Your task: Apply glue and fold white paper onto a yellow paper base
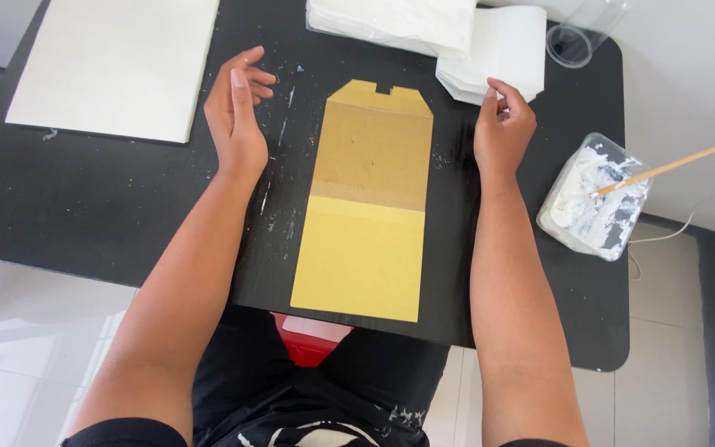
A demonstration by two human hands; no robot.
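White sheet (113, 62), folded white stack (395, 23) and clear cup (581, 33) cut off by the top edge.

Envelope (367, 207) lies on table (84, 199) between both hands.

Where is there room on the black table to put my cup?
Bare table shows below the white sheet, left of the left hand. It is crowded at the far edge: white paper stacks, right hand, glue tub.
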